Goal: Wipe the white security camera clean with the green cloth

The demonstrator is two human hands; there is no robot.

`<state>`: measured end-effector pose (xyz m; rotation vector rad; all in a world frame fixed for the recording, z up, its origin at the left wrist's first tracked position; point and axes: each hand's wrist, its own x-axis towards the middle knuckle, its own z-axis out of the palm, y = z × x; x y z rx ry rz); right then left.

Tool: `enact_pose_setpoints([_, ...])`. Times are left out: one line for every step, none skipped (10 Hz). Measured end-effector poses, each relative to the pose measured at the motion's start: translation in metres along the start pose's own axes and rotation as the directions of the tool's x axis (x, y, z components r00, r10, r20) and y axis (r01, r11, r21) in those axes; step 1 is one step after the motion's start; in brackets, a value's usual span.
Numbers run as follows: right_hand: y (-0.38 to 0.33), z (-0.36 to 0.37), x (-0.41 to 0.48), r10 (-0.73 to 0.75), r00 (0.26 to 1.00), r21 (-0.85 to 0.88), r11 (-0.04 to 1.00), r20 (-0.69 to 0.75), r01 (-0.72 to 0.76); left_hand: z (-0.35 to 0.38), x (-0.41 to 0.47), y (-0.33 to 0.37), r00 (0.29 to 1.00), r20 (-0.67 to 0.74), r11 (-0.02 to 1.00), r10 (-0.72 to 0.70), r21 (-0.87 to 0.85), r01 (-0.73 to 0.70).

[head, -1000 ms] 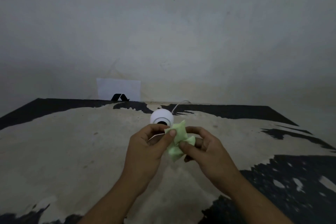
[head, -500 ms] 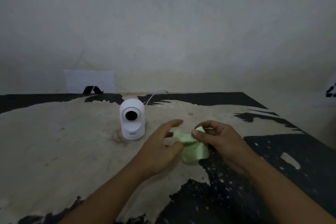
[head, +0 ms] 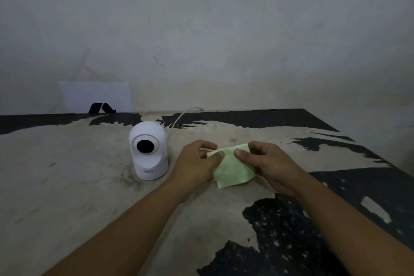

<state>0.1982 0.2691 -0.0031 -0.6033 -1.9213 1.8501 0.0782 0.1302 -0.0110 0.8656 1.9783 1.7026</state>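
Note:
The white security camera (head: 149, 150) stands upright on the table, its dark round lens facing me, left of both hands. A pale green cloth (head: 233, 168) hangs spread between my hands just above the tabletop. My left hand (head: 195, 161) pinches the cloth's upper left corner, a short gap right of the camera. My right hand (head: 266, 163) pinches the upper right corner. Neither hand touches the camera.
The worn table (head: 67, 186) is beige with black patches, and its right edge runs diagonally. A thin white cable (head: 179, 116) leads from the camera toward the wall. A white card with a black mark (head: 96, 96) leans on the wall behind.
The crumpled cloth, held in front of the camera a second ago, now hangs unfolded to its right. My left hand briefly opened and has taken hold of a corner again.

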Motion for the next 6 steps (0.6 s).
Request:
enact_pose_setpoints([0.002, 0.001, 0.013, -0.010, 0.997, -0.099, 0.995, -0.082, 0.002, -0.001, 0.010, -0.008, 0.997, -0.078, 1.000, -0.006, -0.011, 0.005])
enact_pose_setpoints([0.005, 0.005, 0.030, -0.050, 0.981, -0.300, 0.954, -0.187, -0.009, 0.003, 0.017, -0.013, 0.980, -0.185, 0.994, 0.066, 0.097, -0.049])
enact_pose_setpoints([0.008, 0.007, 0.038, -0.104, 0.968, -0.438, 0.899, -0.227, -0.006, 0.006, 0.019, -0.012, 0.973, -0.209, 0.987, 0.098, 0.148, -0.068])
enact_pose_setpoints([0.016, 0.012, 0.049, -0.258, 0.922, -0.694, 0.720, -0.290, -0.017, 0.009, 0.019, -0.010, 0.971, -0.170, 0.951, 0.168, 0.288, -0.114])
enact_pose_setpoints([0.019, 0.015, 0.048, -0.306, 0.906, -0.775, 0.631, -0.293, -0.038, 0.010, 0.012, -0.008, 0.956, -0.126, 0.886, 0.264, 0.423, -0.189])
enact_pose_setpoints([0.023, 0.014, 0.041, -0.365, 0.879, -0.851, 0.519, -0.306, -0.081, 0.007, -0.002, -0.004, 0.920, -0.032, 0.819, 0.391, 0.469, -0.332])
